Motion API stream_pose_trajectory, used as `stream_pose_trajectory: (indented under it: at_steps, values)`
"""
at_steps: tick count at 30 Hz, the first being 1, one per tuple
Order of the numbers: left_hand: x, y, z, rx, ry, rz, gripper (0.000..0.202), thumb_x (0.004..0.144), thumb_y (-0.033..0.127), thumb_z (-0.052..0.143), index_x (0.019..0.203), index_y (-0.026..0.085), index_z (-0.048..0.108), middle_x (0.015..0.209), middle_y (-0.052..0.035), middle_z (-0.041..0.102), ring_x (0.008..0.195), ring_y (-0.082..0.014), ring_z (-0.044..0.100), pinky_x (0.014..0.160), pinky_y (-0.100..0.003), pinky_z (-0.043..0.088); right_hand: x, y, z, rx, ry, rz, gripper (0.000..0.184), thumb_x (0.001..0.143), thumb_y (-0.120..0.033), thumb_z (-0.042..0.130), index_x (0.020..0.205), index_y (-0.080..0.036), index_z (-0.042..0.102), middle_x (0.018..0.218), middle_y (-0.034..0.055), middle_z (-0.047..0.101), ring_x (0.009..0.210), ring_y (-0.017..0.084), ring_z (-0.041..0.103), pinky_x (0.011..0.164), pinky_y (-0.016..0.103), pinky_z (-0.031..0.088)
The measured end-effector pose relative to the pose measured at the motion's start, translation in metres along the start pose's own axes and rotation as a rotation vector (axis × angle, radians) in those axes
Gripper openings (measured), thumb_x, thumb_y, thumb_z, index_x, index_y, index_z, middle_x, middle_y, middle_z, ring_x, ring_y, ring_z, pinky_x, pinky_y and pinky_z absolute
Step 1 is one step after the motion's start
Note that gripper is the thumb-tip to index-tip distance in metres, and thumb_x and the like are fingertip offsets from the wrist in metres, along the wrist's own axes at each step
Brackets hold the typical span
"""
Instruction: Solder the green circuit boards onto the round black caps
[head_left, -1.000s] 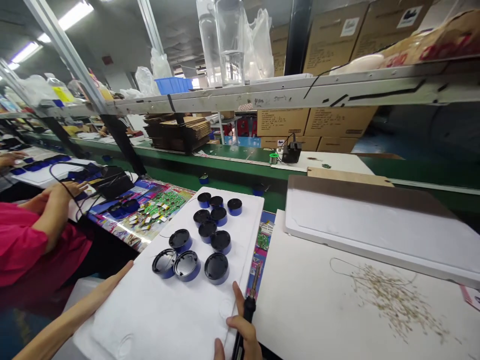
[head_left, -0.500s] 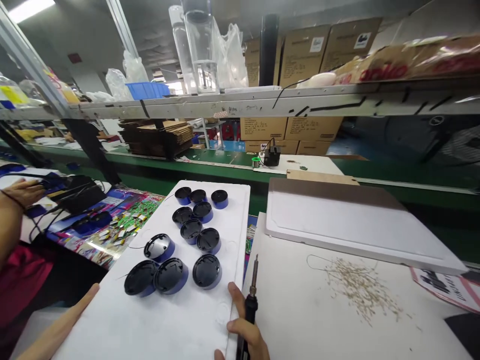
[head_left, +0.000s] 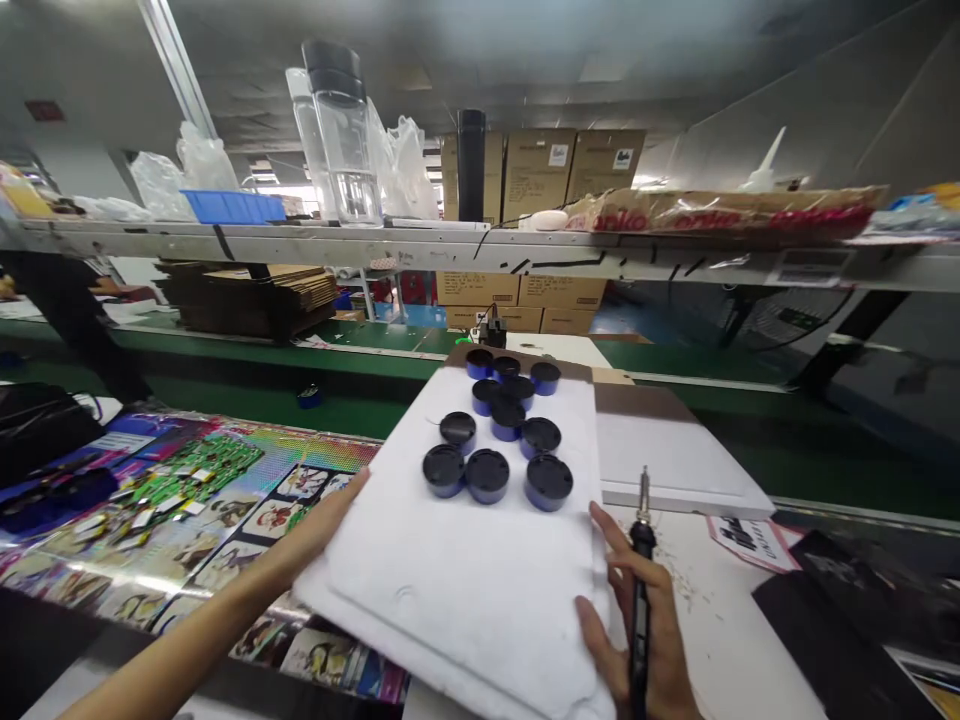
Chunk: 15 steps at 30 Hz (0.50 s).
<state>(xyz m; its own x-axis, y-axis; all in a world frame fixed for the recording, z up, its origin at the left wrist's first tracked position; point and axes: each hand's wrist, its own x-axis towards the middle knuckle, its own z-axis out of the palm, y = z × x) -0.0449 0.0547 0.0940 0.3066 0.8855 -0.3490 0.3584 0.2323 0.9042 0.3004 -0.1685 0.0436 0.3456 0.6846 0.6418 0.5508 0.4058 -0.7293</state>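
The white foam board (head_left: 442, 570) is occupying the centre and lower centre of the frame, and both hands are supporting it. Eleven round black-and-blue housings (head_left: 487, 478) are standing on its upper half, open faces up, several touching one another. The left hand (head_left: 346, 497) is meeting the board's left edge; its fingers are going out of sight there, so whether they are apart or together cannot be told. The right hand (head_left: 658, 640), lower right of centre, is clamping its fingers around a soldering iron (head_left: 642, 560), with thumb and fingertips also bearing on the board's right edge. The iron's bare metal tip is pointing toward the top of the frame, just beside the board. Green circuit boards (head_left: 206, 463) are lying in a heap at left. A second white board (head_left: 667, 455) is resting behind, right of centre, partly covered by the first.
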Motion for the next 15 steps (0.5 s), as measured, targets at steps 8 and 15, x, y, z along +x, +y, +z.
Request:
stream_pose_trajectory:
  at_steps: [8, 15]
  values:
    - [0.068, 0.048, 0.098, -0.066, -0.234, 0.041, 0.096, 0.082, 0.095, 0.059, 0.125, 0.012, 0.080, 0.125, -0.0149, 0.081, 0.114, -0.0361, 0.077, 0.085, -0.035, 0.062, 0.035, 0.042, -0.075, -0.060, 0.041, 0.083, 0.036, 0.094, -0.033, 0.075, 0.121, -0.030, 0.052, 0.162, 0.0176, 0.055, 0.156, 0.031, 0.049, 0.117, 0.051, 0.054]
    - [0.095, 0.050, 0.132, -0.099, -0.270, 0.021, 0.093, 0.085, 0.092, 0.059, 0.122, 0.009, 0.079, 0.123, -0.0183, 0.081, 0.112, -0.0359, 0.078, 0.088, -0.036, 0.061, 0.051, 0.070, -0.100, -0.089, 0.018, 0.147, 0.042, 0.087, -0.035, 0.080, 0.119, -0.032, 0.054, 0.162, 0.0146, 0.055, 0.157, 0.031, 0.046, 0.117, 0.047, 0.054]
